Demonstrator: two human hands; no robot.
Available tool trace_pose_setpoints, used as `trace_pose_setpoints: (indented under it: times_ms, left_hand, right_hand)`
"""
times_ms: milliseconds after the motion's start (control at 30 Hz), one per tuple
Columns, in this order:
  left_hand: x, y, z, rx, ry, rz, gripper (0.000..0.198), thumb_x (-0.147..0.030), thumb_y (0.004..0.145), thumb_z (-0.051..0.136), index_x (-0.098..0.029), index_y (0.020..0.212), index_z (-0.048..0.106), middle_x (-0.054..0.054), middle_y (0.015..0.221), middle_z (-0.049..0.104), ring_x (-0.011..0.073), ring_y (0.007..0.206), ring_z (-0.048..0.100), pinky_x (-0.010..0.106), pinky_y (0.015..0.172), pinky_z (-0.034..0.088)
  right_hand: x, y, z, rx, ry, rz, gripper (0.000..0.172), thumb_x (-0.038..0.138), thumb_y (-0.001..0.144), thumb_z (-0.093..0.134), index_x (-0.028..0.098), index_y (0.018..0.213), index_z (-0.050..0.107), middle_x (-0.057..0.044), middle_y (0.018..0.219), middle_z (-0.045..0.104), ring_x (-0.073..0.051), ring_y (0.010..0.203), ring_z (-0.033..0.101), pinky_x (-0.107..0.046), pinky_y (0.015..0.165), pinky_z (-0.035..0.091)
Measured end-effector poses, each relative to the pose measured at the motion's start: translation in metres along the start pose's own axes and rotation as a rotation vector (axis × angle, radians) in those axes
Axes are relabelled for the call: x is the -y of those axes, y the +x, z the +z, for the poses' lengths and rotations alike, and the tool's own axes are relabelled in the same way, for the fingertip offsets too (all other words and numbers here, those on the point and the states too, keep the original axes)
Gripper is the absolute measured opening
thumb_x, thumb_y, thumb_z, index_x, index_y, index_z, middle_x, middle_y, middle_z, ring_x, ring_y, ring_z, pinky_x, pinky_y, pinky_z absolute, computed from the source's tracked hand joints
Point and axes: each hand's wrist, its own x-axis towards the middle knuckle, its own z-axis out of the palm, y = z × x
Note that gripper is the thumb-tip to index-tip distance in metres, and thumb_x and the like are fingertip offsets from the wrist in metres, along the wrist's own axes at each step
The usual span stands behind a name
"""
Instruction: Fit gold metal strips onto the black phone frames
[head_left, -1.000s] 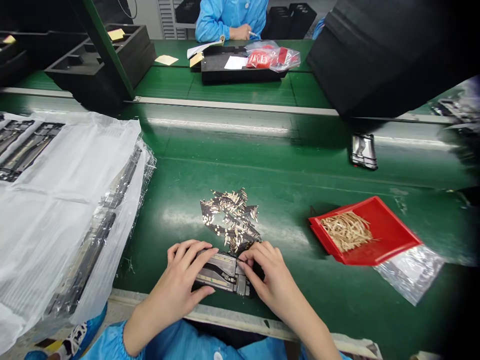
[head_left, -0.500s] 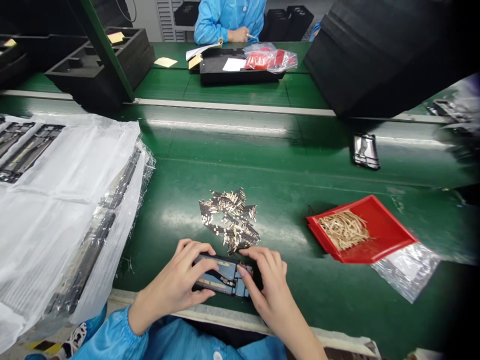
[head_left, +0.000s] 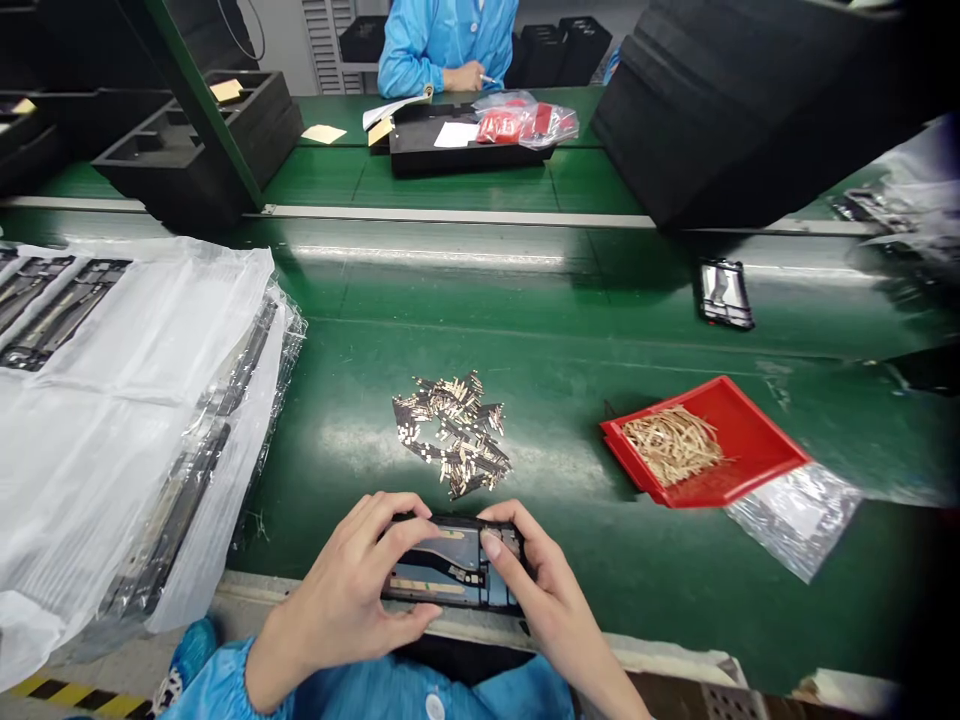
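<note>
At the belt's (head_left: 600, 300) near edge both hands — left (head_left: 352, 590), right (head_left: 536, 580) — clamp a frame (head_left: 450, 565) by its ends: light, thin, probably stiff yet fragile.

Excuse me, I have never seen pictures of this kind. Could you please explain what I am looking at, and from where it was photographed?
There is no machine here: a person works with two bare hands. The camera sits on that person's head and looks down, so the hands enter from below. The left hand and the right hand together grip a flat black part at the near edge of a green surface. Just beyond it lies a pile of small golden metal pieces. To the right stands a red tray holding thin golden strips. At the far side is a co-worker in blue.
</note>
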Motion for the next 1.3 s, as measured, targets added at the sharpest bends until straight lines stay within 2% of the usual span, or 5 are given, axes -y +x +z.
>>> trace_pose_setpoints:
  times_ms: [367, 467, 667, 900, 1300]
  left_hand:
    - [-0.02, 0.005, -0.002, 0.07, 0.086, -0.073, 0.102, -0.016, 0.073, 0.087, -0.029, 0.16, 0.035, 0.01, 0.139, 0.069, 0.0328, 0.117, 0.066, 0.057, 0.111, 0.056]
    - [-0.02, 0.003, -0.002, 0.09, 0.094, -0.072, 0.106, -0.015, 0.072, 0.088, -0.03, 0.161, 0.034, 0.009, 0.138, 0.069, 0.0338, 0.117, 0.067, 0.06, 0.113, 0.054]
    - [-0.022, 0.003, -0.005, 0.147, 0.032, -0.058, 0.1, -0.023, 0.077, 0.094, -0.033, 0.16, 0.038, 0.008, 0.141, 0.067, 0.0321, 0.119, 0.067, 0.056, 0.111, 0.055]
    - [-0.015, 0.005, 0.011, -0.126, 0.026, -0.066, 0.023, -0.03, 0.111, 0.064, -0.023, 0.133, 0.062, 0.006, 0.108, 0.075, 0.0217, 0.09, 0.067, 0.035, 0.08, 0.053]
    - [-0.007, 0.007, 0.036, -0.517, -0.018, 0.026, 0.02, -0.009, 0.101, 0.073, -0.024, 0.094, 0.061, -0.002, 0.097, 0.082, 0.0199, 0.085, 0.064, 0.041, 0.082, 0.052]
  right_hand:
    - [-0.003, -0.005, -0.008, 0.052, -0.006, -0.068, 0.037, 0.059, 0.112, 0.055, 0.024, 0.114, 0.067, -0.004, 0.1, 0.069, -0.02, 0.09, 0.067, -0.029, 0.08, 0.058]
    - [-0.003, -0.004, -0.016, -0.017, -0.179, -0.267, 0.025, 0.044, 0.112, 0.061, 0.027, 0.131, 0.067, -0.006, 0.118, 0.072, -0.022, 0.107, 0.07, -0.031, 0.092, 0.058]
    - [0.003, 0.0, -0.016, -0.108, -0.347, -0.662, 0.012, 0.014, 0.107, 0.066, 0.025, 0.108, 0.071, -0.004, 0.097, 0.074, -0.019, 0.087, 0.072, -0.03, 0.077, 0.06]
    - [-0.006, 0.003, -0.018, -0.093, -0.405, -0.815, 0.023, 0.006, 0.105, 0.064, 0.026, 0.112, 0.075, -0.006, 0.102, 0.079, -0.022, 0.088, 0.078, -0.033, 0.078, 0.065]
    - [-0.007, 0.0, -0.011, -0.087, -0.303, -0.764, 0.023, 0.004, 0.102, 0.066, 0.025, 0.109, 0.07, -0.006, 0.097, 0.074, -0.021, 0.085, 0.072, -0.033, 0.074, 0.062]
